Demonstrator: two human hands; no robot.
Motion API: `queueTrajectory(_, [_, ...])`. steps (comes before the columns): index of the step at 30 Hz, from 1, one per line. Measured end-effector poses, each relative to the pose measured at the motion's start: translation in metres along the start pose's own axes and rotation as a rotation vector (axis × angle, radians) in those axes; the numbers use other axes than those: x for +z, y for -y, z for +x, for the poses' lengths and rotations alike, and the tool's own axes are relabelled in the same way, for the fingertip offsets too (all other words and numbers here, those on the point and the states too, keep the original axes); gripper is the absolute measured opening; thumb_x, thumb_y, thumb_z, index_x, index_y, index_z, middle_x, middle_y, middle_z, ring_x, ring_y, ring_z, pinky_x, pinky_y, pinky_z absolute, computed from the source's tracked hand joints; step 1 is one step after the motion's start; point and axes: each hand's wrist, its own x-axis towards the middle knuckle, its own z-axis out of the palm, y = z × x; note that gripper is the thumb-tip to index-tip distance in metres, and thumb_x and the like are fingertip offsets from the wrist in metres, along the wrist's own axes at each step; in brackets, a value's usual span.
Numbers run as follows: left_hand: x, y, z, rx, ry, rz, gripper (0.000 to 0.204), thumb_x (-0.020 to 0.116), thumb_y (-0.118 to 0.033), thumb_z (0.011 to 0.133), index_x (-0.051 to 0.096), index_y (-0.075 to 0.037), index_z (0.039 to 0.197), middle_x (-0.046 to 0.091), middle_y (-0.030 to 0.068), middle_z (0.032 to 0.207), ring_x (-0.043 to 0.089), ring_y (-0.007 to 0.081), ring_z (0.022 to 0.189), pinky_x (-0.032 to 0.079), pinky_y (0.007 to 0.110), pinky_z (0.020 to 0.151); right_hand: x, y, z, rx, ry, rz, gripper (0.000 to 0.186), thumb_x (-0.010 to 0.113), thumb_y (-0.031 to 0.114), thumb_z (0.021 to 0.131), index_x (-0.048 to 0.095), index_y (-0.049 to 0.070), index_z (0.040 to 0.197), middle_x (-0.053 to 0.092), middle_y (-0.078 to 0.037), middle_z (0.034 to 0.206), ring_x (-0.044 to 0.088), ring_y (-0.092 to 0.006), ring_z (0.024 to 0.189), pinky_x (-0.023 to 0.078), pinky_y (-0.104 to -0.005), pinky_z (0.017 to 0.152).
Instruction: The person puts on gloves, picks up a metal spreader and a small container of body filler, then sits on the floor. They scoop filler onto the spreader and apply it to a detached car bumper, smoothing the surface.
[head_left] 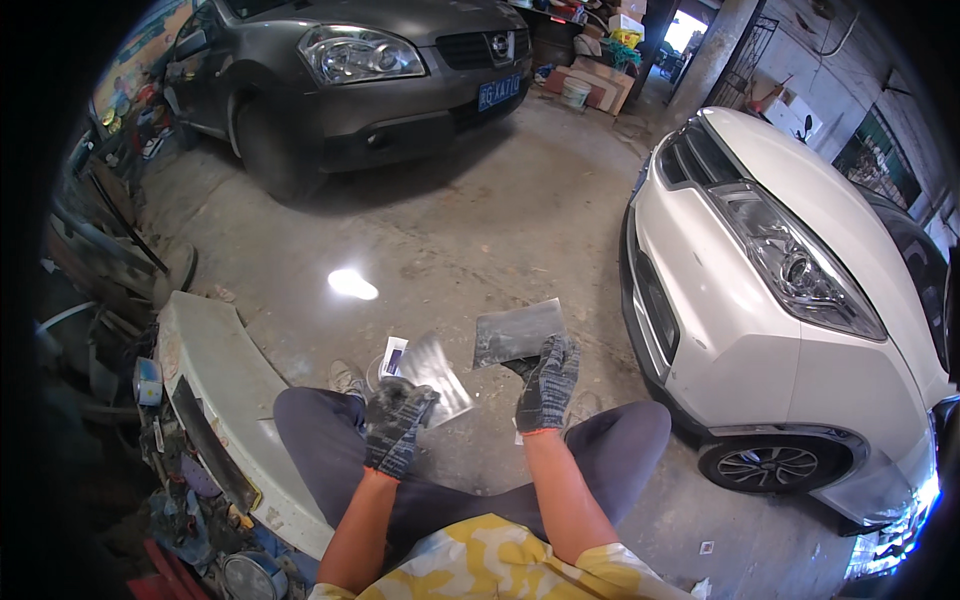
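Both my hands wear dark grey knitted gloves with orange cuffs. My left hand (398,425) is closed at the lower left edge of a thin, shiny silver plate (437,378) with pale streaks. A white and purple label-like piece (394,355) shows just above that hand; I cannot tell whether it is held. My right hand (549,388) grips a flat, dull grey rectangular plate (518,331) by its lower right corner. A dark part shows beneath this plate beside the fingers. The two plates are apart, held over the floor between my knees.
A cream-coloured car panel (225,370) stands close on my left, beside piled parts and lamps. On the right is a white car (730,270); ahead, a dark grey car (400,110). A bright light patch (353,284) falls on the concrete floor. A white bucket (575,93) stands far back.
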Motion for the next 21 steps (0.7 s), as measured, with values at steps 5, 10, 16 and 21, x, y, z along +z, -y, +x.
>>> queueTrajectory(5, [0.010, 0.001, -0.007, 0.336, -0.105, 0.052, 0.066, 0.065, 0.008, 0.077, 0.034, -0.005, 0.135, 0.058, 0.0011, 0.087, 0.052, 0.0078, 0.071, 0.047, 0.021, 0.064, -0.003, 0.010, -0.003, 0.167, 0.094, -0.138, 0.026, 0.050, 0.015, 0.094, 0.041, 0.001, 0.115, 0.054, -0.013, 0.100, 0.059, -0.0207, 0.082, 0.058, -0.0369, 0.059])
queueTrajectory(10, [0.025, 0.005, -0.009, 0.181, 0.042, -0.015, 0.081, 0.065, 0.008, 0.079, 0.020, -0.007, 0.144, 0.060, 0.0038, 0.096, 0.056, 0.0089, 0.079, 0.049, 0.022, 0.072, 0.010, 0.009, -0.029, 0.111, 0.246, -0.222, 0.029, 0.056, 0.006, 0.090, 0.044, 0.002, 0.116, 0.057, -0.008, 0.097, 0.058, -0.0145, 0.081, 0.052, -0.0276, 0.068])
queueTrajectory(16, [0.014, -0.003, -0.006, 0.181, 0.139, 0.076, 0.046, 0.070, -0.003, 0.079, 0.047, -0.001, 0.119, 0.062, 0.0060, 0.095, 0.059, 0.0112, 0.080, 0.049, 0.026, 0.068, 0.011, 0.018, -0.035, 0.106, 0.561, -0.400, 0.014, 0.057, 0.011, 0.090, 0.061, 0.004, 0.101, 0.064, -0.006, 0.092, 0.060, -0.0142, 0.083, 0.049, -0.0302, 0.072])
queueTrajectory(21, [0.005, -0.006, -0.006, 0.159, -0.029, 0.673, 0.009, 0.064, -0.008, 0.084, 0.065, 0.001, 0.088, 0.066, 0.0074, 0.081, 0.060, 0.0130, 0.070, 0.050, 0.027, 0.062, 0.015, 0.019, -0.036, 0.002, 0.567, -0.707, 0.018, 0.053, 0.012, 0.090, 0.065, 0.004, 0.102, 0.066, -0.012, 0.091, 0.063, -0.0213, 0.081, 0.048, -0.0322, 0.073])
